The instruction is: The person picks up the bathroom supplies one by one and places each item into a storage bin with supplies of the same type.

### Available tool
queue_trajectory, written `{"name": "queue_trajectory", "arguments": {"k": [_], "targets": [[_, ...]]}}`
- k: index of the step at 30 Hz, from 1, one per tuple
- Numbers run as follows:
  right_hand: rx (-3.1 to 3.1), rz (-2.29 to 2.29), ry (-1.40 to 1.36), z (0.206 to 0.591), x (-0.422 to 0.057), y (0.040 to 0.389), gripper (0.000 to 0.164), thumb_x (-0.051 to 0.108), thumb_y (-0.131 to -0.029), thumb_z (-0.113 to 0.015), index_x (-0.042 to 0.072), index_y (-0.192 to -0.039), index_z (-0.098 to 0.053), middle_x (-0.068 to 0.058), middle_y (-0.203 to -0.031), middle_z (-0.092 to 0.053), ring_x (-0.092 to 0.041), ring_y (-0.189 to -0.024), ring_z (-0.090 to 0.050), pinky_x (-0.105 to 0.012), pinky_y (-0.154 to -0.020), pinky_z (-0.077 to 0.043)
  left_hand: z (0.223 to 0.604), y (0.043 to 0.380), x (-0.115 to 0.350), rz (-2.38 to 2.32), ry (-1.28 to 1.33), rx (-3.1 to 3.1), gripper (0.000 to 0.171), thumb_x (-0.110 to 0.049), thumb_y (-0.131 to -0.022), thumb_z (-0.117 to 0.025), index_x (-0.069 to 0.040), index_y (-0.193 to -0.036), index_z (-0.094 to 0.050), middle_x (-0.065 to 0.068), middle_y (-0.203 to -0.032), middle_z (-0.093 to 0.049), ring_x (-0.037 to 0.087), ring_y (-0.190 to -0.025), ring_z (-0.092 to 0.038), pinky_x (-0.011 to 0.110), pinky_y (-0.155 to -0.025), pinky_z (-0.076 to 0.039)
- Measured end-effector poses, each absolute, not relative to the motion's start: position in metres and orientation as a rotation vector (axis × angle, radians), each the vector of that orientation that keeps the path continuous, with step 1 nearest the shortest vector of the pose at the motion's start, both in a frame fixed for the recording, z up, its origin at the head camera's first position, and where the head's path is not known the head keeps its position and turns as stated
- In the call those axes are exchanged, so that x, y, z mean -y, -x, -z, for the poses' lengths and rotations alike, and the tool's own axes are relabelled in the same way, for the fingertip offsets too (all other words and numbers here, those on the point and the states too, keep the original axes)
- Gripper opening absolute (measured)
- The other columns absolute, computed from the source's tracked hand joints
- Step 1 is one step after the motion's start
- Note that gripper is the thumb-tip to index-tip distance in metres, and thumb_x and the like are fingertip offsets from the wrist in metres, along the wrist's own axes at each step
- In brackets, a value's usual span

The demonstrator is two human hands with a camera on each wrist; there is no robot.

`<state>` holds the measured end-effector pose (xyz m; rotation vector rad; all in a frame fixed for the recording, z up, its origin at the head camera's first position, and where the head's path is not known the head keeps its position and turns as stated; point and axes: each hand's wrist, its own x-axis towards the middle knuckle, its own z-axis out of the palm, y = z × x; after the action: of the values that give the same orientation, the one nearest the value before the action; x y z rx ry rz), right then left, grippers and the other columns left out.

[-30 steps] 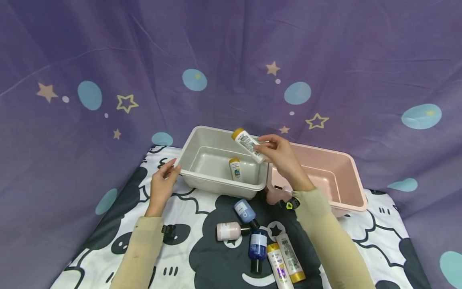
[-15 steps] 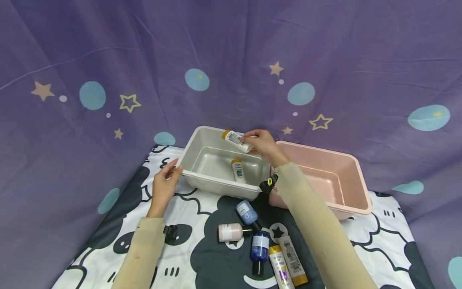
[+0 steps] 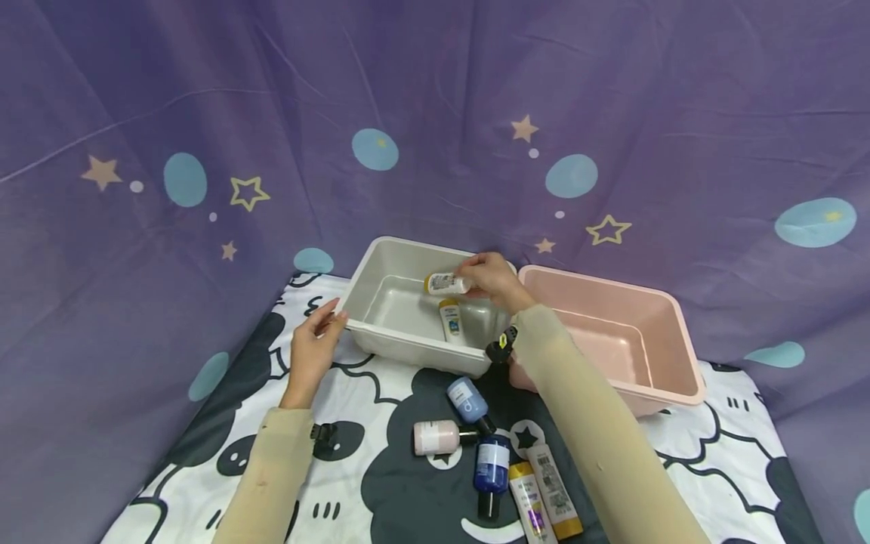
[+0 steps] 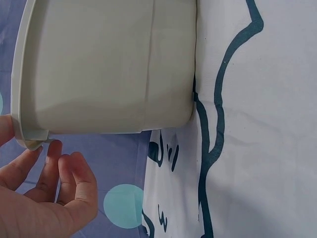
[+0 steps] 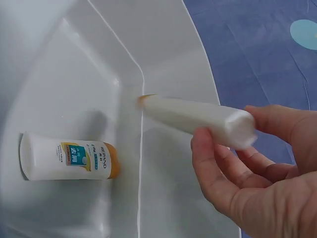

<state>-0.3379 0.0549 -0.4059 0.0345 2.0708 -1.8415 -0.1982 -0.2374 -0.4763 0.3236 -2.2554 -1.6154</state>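
Note:
My right hand (image 3: 495,279) holds a white bottle with a yellow cap (image 3: 446,284) by its base end, inside the pale grey bin (image 3: 408,340). In the right wrist view this bottle (image 5: 188,116) points its cap toward the bin's inner wall, thumb on one side and fingers on the other. A second white, yellow-capped bottle (image 5: 69,158) lies on the bin's floor just beside it. At the bin's left corner, my left hand (image 3: 314,355) pinches the rim; the left wrist view shows its fingertips under the lip.
A pink bin (image 3: 605,298) stands right beside the grey one. In front lie a light blue bottle (image 3: 467,399), a pink bottle (image 3: 436,437), a dark blue bottle (image 3: 492,465) and two yellow-capped containers, one white (image 3: 530,500), one greyish (image 3: 552,487). A purple curtain hangs behind.
The right hand has moved left and then down into the grey bin, carrying the bottle, which has turned from slanted to nearly level. My left hand keeps its place at the rim.

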Motion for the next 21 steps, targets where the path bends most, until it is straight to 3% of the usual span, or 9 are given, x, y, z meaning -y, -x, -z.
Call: {"name": "queue_trajectory", "arguments": {"k": [7,14,21], "targets": [[-1.968,1.993,-0.052,0.399,-0.055,0.332,0.010,-0.001,-0.096,-0.061,-0.003,-0.105,-0.058,-0.032,-0.125,-0.057,-0.017,-0.069,-0.067,-0.029,-0.067,-0.059,0.476,0.199,0.237,1.617,-0.313,2.254,0.045,-0.034,-0.098,-0.068,-0.013,-0.138,-0.063,0.014,-0.122,-0.066,0.021,-0.109,-0.060,0.019,-0.079,-0.047],[-1.995,2.047,0.036,0.377,-0.066,0.313,0.022,0.004,-0.096,-0.063,-0.007,-0.115,-0.061,-0.020,-0.107,-0.063,-0.021,-0.075,-0.069,-0.037,-0.077,-0.059,0.476,0.200,0.236,1.612,-0.330,2.268,0.048,-0.039,-0.097,-0.068,-0.015,-0.138,-0.063,0.013,-0.123,-0.066,0.022,-0.111,-0.060,0.023,-0.083,-0.048],[-2.084,2.085,0.285,0.355,-0.094,0.270,0.028,0.008,-0.097,-0.067,-0.007,-0.120,-0.060,-0.029,-0.113,-0.061,-0.025,-0.084,-0.070,-0.045,-0.082,-0.057,0.477,0.197,0.238,1.595,-0.328,2.285,0.050,-0.042,-0.097,-0.067,-0.016,-0.139,-0.062,0.013,-0.123,-0.066,0.023,-0.113,-0.059,0.029,-0.088,-0.048]]}}
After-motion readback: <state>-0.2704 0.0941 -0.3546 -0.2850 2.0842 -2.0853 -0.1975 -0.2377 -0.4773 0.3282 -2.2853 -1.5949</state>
